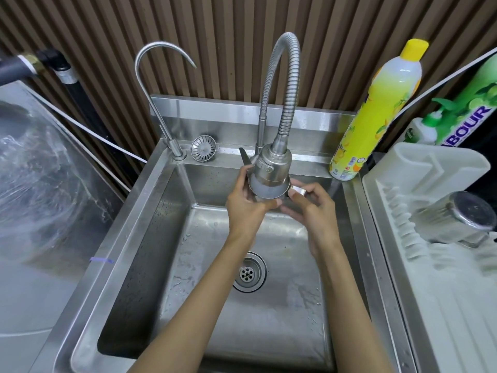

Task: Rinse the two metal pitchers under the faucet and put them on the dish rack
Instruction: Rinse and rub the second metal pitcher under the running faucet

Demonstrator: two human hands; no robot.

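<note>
Both of my hands hold a small metal pitcher (298, 190) close under the spray head of the flexible faucet (271, 168), above the sink (172, 200). The spray head hides most of the pitcher; only its shiny handle shows. My left hand (246, 208) wraps around the body from the left. My right hand (309, 208) pinches the handle from the right. A second metal pitcher (454, 219) lies on its side on the white dish rack (403, 168) at the right, its base toward me.
A yellow dish-soap bottle (376, 111) and a green refill pack (468, 114) stand behind the rack. A thin curved tap (161, 84) and a loose strainer (203, 148) sit on the sink's back ledge. The drain (249, 273) is below my forearms. Clear plastic sheeting (40, 184) lies at the left.
</note>
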